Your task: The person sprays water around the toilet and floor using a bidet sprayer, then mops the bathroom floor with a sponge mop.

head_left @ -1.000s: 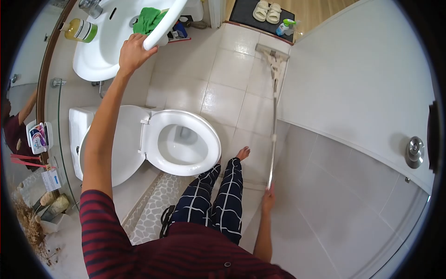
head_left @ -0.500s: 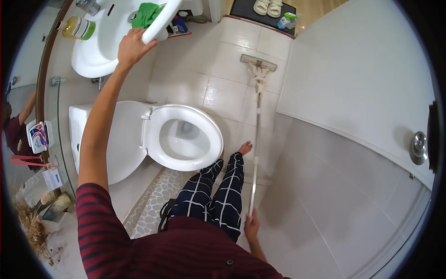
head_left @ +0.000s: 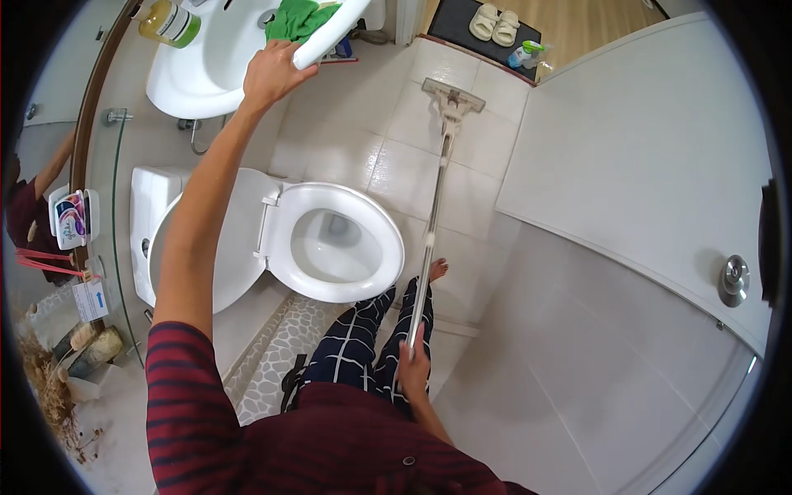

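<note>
My left hand is closed over the rim of the white washbasin, with the arm stretched forward. A green cloth lies in the basin just beyond its fingers. Low in the view, my right hand is wrapped round the metal handle of a floor mop. The handle slants away from me past my bare foot. Its flat, wide head rests on the tiled floor near the doorway.
A toilet with its lid raised stands left of my legs. To the right is a white door with a round knob. Slippers and a spray bottle are on a dark mat. A soap bottle stands on the basin.
My right hand has moved left and forward with the mop handle, now in front of my leg. The mop head has shifted slightly toward the doorway. My left hand stays on the basin rim.
</note>
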Action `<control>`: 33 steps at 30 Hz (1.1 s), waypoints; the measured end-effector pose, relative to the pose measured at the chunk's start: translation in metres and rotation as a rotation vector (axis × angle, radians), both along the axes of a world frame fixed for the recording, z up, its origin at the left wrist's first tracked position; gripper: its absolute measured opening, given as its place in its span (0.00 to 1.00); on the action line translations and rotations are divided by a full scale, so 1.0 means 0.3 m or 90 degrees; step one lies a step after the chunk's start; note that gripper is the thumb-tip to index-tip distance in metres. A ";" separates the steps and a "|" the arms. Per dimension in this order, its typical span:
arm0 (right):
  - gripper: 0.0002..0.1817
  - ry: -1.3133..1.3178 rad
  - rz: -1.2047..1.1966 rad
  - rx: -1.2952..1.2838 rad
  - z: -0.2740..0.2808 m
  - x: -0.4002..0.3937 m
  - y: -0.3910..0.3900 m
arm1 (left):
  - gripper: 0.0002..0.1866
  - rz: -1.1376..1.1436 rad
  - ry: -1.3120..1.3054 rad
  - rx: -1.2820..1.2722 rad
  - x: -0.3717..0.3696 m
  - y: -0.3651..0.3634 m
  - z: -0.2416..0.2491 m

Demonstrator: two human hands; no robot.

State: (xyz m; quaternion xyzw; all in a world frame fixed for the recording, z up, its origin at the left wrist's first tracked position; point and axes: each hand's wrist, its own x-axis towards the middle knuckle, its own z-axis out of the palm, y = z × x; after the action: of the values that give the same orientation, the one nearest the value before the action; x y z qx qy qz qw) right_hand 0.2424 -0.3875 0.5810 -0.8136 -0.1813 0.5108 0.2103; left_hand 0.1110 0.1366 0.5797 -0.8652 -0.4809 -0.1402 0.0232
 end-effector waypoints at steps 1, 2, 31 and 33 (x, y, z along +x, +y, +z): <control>0.30 0.066 -0.025 -0.053 0.005 0.012 0.080 | 0.20 -0.005 -0.002 0.015 -0.007 0.012 -0.001; 0.31 0.069 -0.033 -0.019 -0.039 0.028 0.158 | 0.20 0.005 0.000 0.000 -0.007 0.023 0.013; 0.33 -0.042 0.085 0.070 -0.245 0.213 0.301 | 0.23 0.065 0.049 -0.077 -0.021 0.016 0.021; 0.35 -0.021 0.125 0.091 -0.125 0.262 0.033 | 0.23 0.063 0.038 -0.083 -0.017 0.010 0.016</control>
State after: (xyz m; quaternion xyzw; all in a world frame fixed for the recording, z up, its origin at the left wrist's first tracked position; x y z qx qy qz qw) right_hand 0.3211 -0.3777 0.5434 -0.7832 -0.2996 0.5013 0.2134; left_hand 0.1059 0.1397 0.5845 -0.8439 -0.5302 -0.0815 -0.0123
